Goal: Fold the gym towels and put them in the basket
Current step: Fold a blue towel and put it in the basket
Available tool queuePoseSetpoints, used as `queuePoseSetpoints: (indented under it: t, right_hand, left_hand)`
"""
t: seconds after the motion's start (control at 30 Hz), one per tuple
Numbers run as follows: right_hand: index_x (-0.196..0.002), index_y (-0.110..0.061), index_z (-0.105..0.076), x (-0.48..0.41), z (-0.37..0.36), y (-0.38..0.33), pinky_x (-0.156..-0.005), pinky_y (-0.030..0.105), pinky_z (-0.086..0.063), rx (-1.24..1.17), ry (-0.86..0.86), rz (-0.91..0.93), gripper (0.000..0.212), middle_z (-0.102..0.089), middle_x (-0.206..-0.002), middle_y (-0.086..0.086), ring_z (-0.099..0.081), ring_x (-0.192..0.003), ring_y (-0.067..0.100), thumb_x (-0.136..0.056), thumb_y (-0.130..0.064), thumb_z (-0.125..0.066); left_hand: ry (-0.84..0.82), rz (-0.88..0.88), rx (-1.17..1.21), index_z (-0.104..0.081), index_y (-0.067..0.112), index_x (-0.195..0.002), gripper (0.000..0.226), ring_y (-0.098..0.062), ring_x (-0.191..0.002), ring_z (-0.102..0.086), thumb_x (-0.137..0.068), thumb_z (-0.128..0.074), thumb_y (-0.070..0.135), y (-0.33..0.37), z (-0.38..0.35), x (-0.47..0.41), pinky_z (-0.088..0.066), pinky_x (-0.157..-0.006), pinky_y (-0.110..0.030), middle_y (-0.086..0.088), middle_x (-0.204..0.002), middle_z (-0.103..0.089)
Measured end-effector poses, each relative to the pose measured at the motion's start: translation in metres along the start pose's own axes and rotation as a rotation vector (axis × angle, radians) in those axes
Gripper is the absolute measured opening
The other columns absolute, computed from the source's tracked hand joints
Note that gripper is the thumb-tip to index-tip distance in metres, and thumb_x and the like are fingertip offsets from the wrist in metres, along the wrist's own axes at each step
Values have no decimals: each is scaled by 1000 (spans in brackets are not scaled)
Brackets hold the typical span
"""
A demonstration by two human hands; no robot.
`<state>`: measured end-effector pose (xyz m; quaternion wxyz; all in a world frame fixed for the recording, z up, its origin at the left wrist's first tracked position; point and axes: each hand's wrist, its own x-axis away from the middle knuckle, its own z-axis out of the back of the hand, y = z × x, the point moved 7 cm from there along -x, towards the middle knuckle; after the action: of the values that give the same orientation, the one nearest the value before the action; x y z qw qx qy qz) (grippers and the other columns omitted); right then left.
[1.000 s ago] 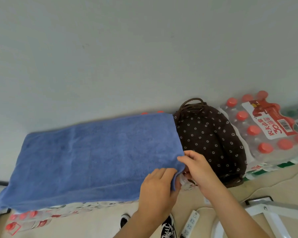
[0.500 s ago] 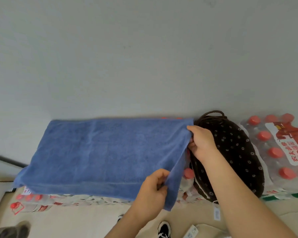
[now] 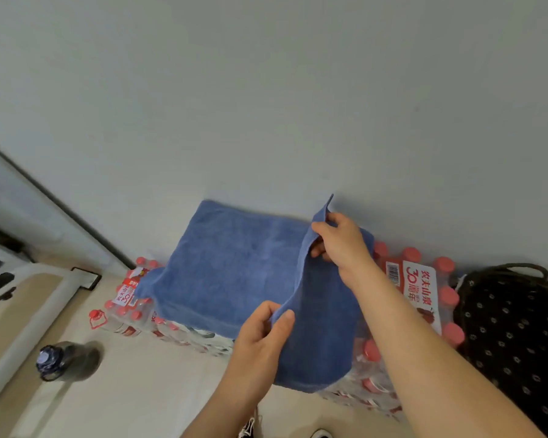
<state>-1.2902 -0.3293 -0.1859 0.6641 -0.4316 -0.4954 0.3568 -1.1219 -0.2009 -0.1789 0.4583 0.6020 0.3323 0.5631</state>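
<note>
Atop bottle packs (image 3: 421,292) | blue towel (image 3: 234,267) | L hand (image 3: 260,339) pinches near corner, R hand (image 3: 342,245) far corner, edge raised

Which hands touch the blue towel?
Touching, both: the head view shows the left hand pinching the blue towel at its near edge, the right hand gripping its raised corner.

Both hands (image 3: 260,333) (image 3: 339,245) pinch the blue towel's (image 3: 234,267) lifted edge.

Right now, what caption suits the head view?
Left hand and right hand pinch the blue towel mid-fold over water bottles.
</note>
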Motion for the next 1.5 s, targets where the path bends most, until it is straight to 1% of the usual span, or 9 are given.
queuePoseSetpoints:
  t: [0.27, 0.53, 0.73, 0.87, 0.97, 1.23, 1.37, 1.4, 1.5]
  right_hand:
    - [-105, -8, -59, -23, -126, -15, -35, 16, -33, 61, -132, -44, 17, -66, -78, 8, -54, -41, 11, -90, -11, -50]
    - [-107, -13, -54, -39, -206, -16, -55, 27, -50, 258, -187, 21, 17, -69, -83, 7, -59, -46, 13, -92, -13, -47]
    - [-115, -16, -58, -53, -211, -3, -64, 29, -51, 494, -159, 55, 24, -71, -89, 3, -61, -64, 13, -95, -25, -47]
    - [-130, -14, -53, -72, -194, -22, -92, 31, -43, 853, -46, 237, 37, -60, -124, 4, -56, -112, 22, -94, -16, -44]
    - [-140, -13, -42, -79, -205, -25, -103, 34, -37, 1062, -142, 260, 43, -48, -142, 5, -45, -129, 25, -97, -18, -38]
    - [-114, -13, -62, -96, -218, -25, -86, 30, -44, 999, -41, 291, 25, -64, -114, 4, -59, -105, 23, -95, -18, -47]
    - [-66, -22, -55, -93, -217, -27, -62, 24, -37, 853, 22, 369, 24, -57, -73, -4, -49, -69, 10, -87, -12, -54]
    - [-66, -20, -58, -92, -217, -29, -60, 21, -37, 829, 13, 368, 24, -59, -72, -6, -50, -69, 8, -89, -14, -55]
    - [-83, -15, -72, -87, -219, -37, -69, 26, -48, 742, -8, 380, 18, -69, -80, -4, -61, -75, 13, -92, -19, -57]
  left_hand:
    - [353, -76, -104, -51, 12, -76, 28, -5, -59, -44, -98, -46, 29, -3, 137, -33, -37, -55, -15, 5, -64, -48]
    - [386, 4, -508, -50, 10, -82, 27, -21, -68, -51, -99, -40, 29, -34, 221, -63, -45, -65, -39, -9, -73, -54]
    - [375, -41, -756, -55, 31, -81, 19, -6, -70, -56, -95, -44, 25, -16, 242, -86, -44, -58, -23, 11, -76, -60]
    - [340, -114, -664, -63, 25, -95, 18, -8, -84, -58, -93, -44, 24, -3, 238, -145, -50, -77, -32, 13, -93, -61]
    - [192, 115, -422, -59, 21, -98, 20, -17, -89, -54, -94, -40, 24, -23, 233, -204, -45, -84, -33, 6, -94, -57]
    - [138, 389, 182, -59, 16, -109, 20, -15, -69, -48, -90, -59, 21, -45, 225, -255, -33, -52, -26, -5, -92, -64]
    - [101, 397, 248, -43, 3, -124, 48, -13, -58, -44, -83, -65, 14, -46, 217, -263, -32, -44, -19, 1, -69, -58]
    - [85, 390, 206, -54, 18, -78, 13, -12, -55, -43, -84, -65, 19, -41, 216, -262, -31, -43, -18, 3, -65, -57]
    - [95, 363, 136, -69, 8, -99, 22, -10, -55, -47, -91, -61, 27, -30, 214, -266, -32, -36, -13, 2, -74, -60]
